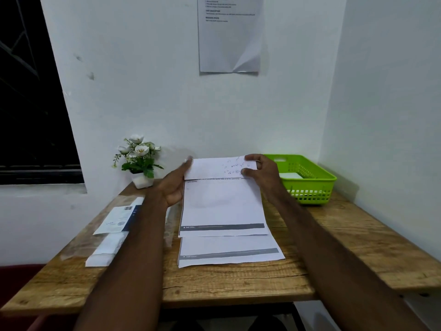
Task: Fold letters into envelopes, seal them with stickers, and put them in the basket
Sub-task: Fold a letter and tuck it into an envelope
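Note:
A white letter sheet [222, 204] lies on top of a stack of printed sheets [229, 252] in the middle of the wooden table. Its far end is bent up and towards me. My right hand [261, 173] pinches the right corner of that raised flap between thumb and fingers. My left hand [176, 185] holds the flap's left edge, fingers blurred. A green plastic basket [310, 182] stands at the back right with white envelopes inside. White envelopes [107, 249] and a printed packet [119, 218] lie to the left of my left arm.
A small pot of white artificial flowers [139, 161] stands at the back left against the wall. A printed sheet [230, 34] hangs on the wall above. The table [238, 280] sits in a corner, walls behind and to the right. A dark window is at far left.

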A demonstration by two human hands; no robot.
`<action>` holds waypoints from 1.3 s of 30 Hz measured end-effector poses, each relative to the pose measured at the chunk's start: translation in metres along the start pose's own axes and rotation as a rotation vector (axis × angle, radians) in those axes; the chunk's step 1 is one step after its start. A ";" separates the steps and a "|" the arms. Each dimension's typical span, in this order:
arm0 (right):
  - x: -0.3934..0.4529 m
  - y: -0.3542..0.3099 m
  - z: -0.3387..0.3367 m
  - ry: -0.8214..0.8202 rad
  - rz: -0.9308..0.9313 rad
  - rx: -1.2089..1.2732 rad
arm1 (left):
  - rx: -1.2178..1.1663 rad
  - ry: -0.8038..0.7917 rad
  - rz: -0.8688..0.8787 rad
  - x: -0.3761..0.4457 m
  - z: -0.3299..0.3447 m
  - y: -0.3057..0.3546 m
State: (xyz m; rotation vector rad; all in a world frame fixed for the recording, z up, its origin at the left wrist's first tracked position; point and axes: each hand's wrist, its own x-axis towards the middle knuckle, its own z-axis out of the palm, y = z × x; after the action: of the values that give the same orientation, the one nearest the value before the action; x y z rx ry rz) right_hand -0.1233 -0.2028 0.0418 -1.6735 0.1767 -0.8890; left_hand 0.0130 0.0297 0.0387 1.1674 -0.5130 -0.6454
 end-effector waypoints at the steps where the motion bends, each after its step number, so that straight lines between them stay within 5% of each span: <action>1: 0.001 0.000 0.000 0.003 0.001 0.016 | 0.042 0.001 0.014 0.002 -0.001 -0.002; 6: 0.005 -0.004 0.003 0.038 0.107 0.159 | 0.081 0.068 0.105 0.008 -0.003 -0.007; 14: 0.001 0.003 0.005 -0.123 0.191 0.251 | 0.088 0.072 0.119 0.008 -0.002 -0.004; 30: 0.013 0.001 -0.006 -0.102 0.149 0.210 | 0.181 -0.027 -0.083 -0.001 -0.002 -0.006; 34: 0.010 -0.005 -0.011 -0.182 0.013 0.157 | 0.113 0.030 -0.115 0.003 -0.006 -0.002; 39: 0.011 -0.004 -0.014 -0.310 -0.287 -0.201 | -0.004 0.144 -0.117 0.002 -0.008 0.002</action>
State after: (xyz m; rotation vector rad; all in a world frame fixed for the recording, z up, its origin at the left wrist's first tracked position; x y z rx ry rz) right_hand -0.1257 -0.2180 0.0509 -2.0353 -0.1968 -0.8276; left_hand 0.0205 0.0340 0.0381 1.2363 -0.3233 -0.6571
